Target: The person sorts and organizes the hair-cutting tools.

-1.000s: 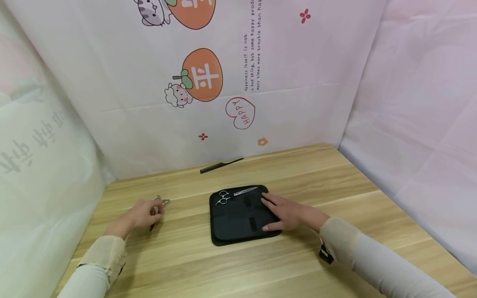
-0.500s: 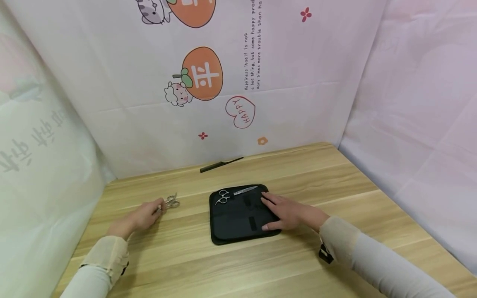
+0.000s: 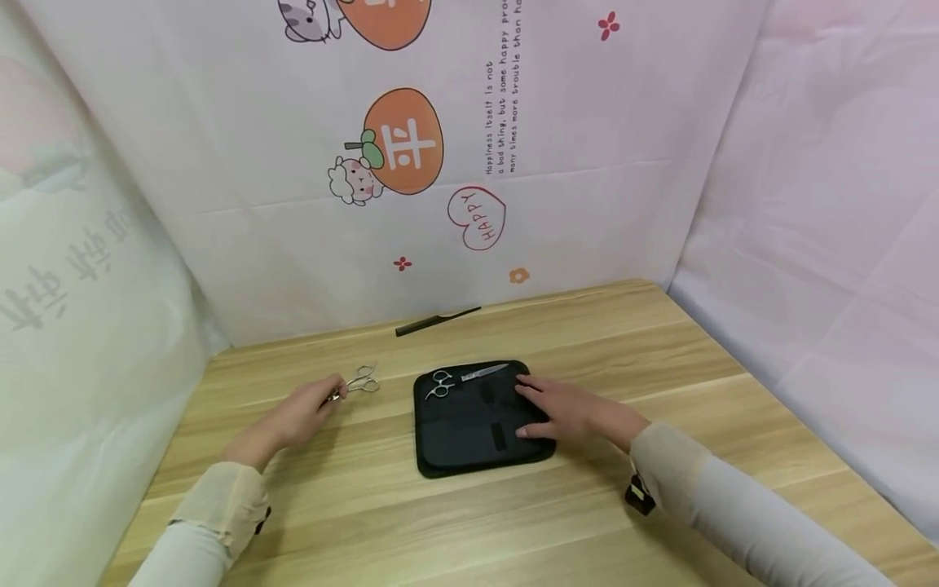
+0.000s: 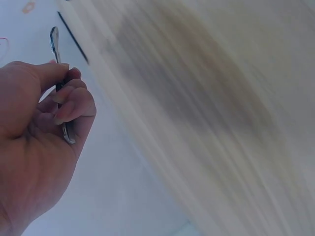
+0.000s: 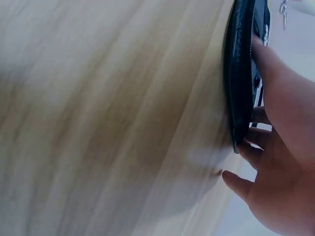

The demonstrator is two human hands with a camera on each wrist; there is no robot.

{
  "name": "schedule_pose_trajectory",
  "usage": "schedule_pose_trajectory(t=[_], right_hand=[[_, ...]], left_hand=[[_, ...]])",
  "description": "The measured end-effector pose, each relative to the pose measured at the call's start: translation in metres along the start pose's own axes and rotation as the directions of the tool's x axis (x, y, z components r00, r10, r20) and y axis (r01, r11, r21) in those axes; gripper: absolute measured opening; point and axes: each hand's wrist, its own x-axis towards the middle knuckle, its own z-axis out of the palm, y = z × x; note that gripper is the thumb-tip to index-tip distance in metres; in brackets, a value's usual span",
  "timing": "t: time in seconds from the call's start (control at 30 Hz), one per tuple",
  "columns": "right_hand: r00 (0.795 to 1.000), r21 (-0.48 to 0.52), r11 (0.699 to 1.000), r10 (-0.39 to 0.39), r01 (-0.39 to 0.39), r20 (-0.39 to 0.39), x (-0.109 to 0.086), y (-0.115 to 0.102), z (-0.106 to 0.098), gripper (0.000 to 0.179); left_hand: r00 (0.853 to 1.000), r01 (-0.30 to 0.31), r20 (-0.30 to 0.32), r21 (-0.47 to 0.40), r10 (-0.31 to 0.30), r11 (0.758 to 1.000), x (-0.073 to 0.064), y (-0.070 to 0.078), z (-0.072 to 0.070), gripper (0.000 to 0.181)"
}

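Observation:
My left hand (image 3: pixel 308 409) pinches a pair of silver hairdressing scissors (image 3: pixel 363 381), whose finger rings point right toward a black case (image 3: pixel 462 436). In the left wrist view the thumb and fingers close round the scissors (image 4: pixel 55 42); their blades are mostly hidden by the hand. The flat black case lies on the table with another pair of silver scissors (image 3: pixel 484 372) along its far side. On the case's right edge rests my right hand (image 3: pixel 568 410), fingers spread and fairly straight. The right wrist view shows the case's zipped edge (image 5: pixel 240 69) beside that hand.
A black tail comb (image 3: pixel 433 321) lies at the table's back edge, near the printed cloth wall (image 3: pixel 315 261). Cloth also hangs at the left and right of the wooden table (image 3: pixel 411 530).
My left hand has moved right and away from me with the scissors, toward the case. The scissors' rings now stick out farther from the fingers. My right hand stays on the case.

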Motion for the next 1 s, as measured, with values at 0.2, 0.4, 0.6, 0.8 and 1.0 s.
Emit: schedule_pose_trajectory(t=[0.2, 0.4, 0.6, 0.8, 1.0], right_hand=[[0.995, -0.114, 0.993, -0.003, -0.008, -0.096, 0.006, -0.004, -0.008, 0.068], [0.984, -0.166, 0.986, -0.009, -0.022, -0.180, 0.010, -0.014, -0.019, 0.056], [0.955, -0.173, 0.985, -0.074, 0.025, -0.287, 0.011, -0.040, -0.040, 0.052], [0.930, -0.193, 0.977, -0.152, 0.090, -0.334, 0.012, -0.065, -0.050, 0.053], [0.918, -0.193, 0.969, -0.213, 0.154, -0.336, 0.018, -0.078, -0.050, 0.059]], left_hand=[[0.997, -0.070, 0.017, -0.022, 0.071, 0.997, 0.014, 0.024, 0.004, 0.014], [0.988, -0.152, 0.020, -0.057, 0.153, 0.987, 0.026, 0.046, 0.013, 0.014], [0.975, -0.221, 0.007, -0.052, 0.221, 0.974, 0.037, 0.064, 0.020, 0.015], [0.965, -0.259, 0.034, -0.047, 0.261, 0.965, 0.048, 0.084, 0.027, 0.011], [0.952, -0.299, 0.059, -0.037, 0.301, 0.954, 0.057, 0.103, 0.035, 0.007]])
